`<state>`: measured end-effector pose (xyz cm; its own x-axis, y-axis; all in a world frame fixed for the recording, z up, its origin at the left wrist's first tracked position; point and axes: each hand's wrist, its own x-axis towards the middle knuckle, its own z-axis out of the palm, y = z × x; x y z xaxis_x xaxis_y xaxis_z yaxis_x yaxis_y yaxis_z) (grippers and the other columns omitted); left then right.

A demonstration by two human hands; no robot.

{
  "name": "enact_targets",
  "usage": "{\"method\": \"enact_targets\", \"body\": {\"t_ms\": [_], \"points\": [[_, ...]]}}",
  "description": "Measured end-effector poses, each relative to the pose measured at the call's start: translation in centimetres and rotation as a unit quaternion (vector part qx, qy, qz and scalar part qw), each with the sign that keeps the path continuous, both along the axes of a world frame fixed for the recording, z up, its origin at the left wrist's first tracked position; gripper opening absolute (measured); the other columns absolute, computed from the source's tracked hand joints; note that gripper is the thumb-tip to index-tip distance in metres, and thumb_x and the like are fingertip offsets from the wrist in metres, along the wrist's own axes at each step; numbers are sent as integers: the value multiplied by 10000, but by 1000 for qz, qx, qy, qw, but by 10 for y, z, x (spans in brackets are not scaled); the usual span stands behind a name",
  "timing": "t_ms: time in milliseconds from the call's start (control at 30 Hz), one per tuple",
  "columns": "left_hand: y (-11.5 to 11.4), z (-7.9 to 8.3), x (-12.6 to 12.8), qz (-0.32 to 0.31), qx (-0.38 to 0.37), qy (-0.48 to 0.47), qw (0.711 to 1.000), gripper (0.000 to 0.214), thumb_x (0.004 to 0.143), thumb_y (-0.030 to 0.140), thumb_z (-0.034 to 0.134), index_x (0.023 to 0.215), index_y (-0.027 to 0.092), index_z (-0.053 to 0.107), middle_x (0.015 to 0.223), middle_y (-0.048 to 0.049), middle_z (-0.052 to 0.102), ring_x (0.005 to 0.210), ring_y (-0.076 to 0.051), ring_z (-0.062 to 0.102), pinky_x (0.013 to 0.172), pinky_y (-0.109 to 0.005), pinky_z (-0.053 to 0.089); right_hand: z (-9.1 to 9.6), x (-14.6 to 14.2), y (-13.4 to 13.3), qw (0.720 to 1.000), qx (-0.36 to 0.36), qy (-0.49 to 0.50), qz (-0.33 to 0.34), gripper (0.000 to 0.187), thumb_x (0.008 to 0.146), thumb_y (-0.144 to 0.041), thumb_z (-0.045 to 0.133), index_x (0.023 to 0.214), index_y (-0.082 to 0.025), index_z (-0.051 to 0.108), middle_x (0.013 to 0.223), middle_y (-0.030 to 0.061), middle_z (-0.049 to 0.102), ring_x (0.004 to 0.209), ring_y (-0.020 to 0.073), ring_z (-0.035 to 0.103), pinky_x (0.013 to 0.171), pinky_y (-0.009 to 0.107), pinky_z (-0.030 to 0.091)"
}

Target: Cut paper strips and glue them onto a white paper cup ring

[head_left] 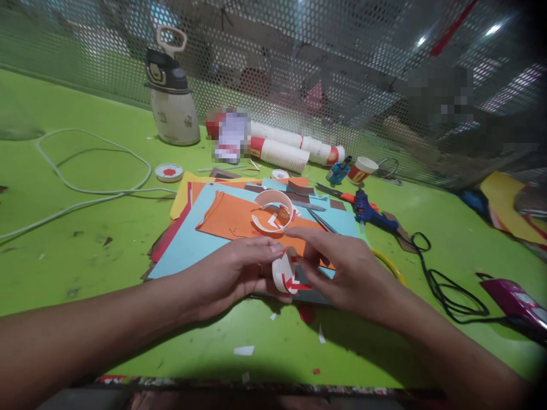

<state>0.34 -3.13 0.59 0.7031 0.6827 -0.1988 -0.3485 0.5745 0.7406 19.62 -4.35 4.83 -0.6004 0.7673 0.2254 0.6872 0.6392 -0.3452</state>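
Observation:
A small white paper cup piece (282, 272) with red strips stuck on it is between my hands, its curved wall tilted. My left hand (239, 273) grips it from the left, thumb on top and fingers beneath. At its right edge is my right hand (337, 267), index finger stretched forward, thumb and another finger bent in at the rim. A red strip (302, 286) sticks out from the cup piece toward my right thumb. Just beyond lies a cut white paper ring (257, 223) on an orange sheet (231, 219).
Light blue paper (188, 250) lies under the orange sheet. To the right are a blue glue gun (371, 213), a black cable and a purple power strip (519, 299). Stacked paper cups (280, 155), a paper cup (362, 169) and a bottle (173, 114) stand or lie behind.

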Motion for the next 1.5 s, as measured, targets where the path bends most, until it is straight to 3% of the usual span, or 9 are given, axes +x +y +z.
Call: {"method": "enact_targets", "body": {"t_ms": [733, 933, 1067, 1200, 1500], "points": [[-1, 1, 0, -6, 2, 6, 1000, 211, 867, 244, 533, 912, 101, 681, 848, -93, 635, 771, -193, 611, 761, -363, 534, 6, -1, 0, 999, -37, -29, -17, 500, 836, -101, 543, 1327, -170, 481, 692, -27, 613, 603, 140, 550, 600, 254, 402], [-2, 3, 0, 9, 6, 2, 1000, 206, 865, 216, 540, 947, 91, 682, 908, -104, 630, 783, -193, 616, 738, -357, 554, 15, 7, 3, 997, -11, 51, -55, 398, 826, -110, 560, 1223, -132, 552, 673, -26, 616, 592, 127, 550, 584, 250, 419], [-2, 3, 0, 17, 5, 0, 1000, 198, 855, 223, 560, 928, 91, 686, 895, -106, 626, 762, -192, 614, 737, -364, 557, 16, 10, 5, 987, -80, 88, -106, 258, 880, -170, 529, 1129, -161, 595, 711, -11, 622, 614, 124, 532, 568, 237, 423], [-2, 4, 0, 26, -2, -11, 1000, 151, 850, 216, 575, 874, 110, 679, 859, -71, 591, 779, -179, 589, 741, -361, 559, 12, 9, 5, 970, -190, 111, -106, 277, 886, -261, 541, 1145, -173, 583, 800, 21, 660, 691, 151, 571, 620, 275, 454], [-3, 4, 0, 28, -3, 9, 1000, 126, 845, 180, 563, 899, 115, 657, 885, -76, 601, 786, -178, 592, 752, -341, 527, 12, -2, 1, 964, -201, 127, -122, 286, 808, -187, 560, 1086, -132, 601, 724, 6, 617, 659, 150, 563, 629, 288, 458]]}}
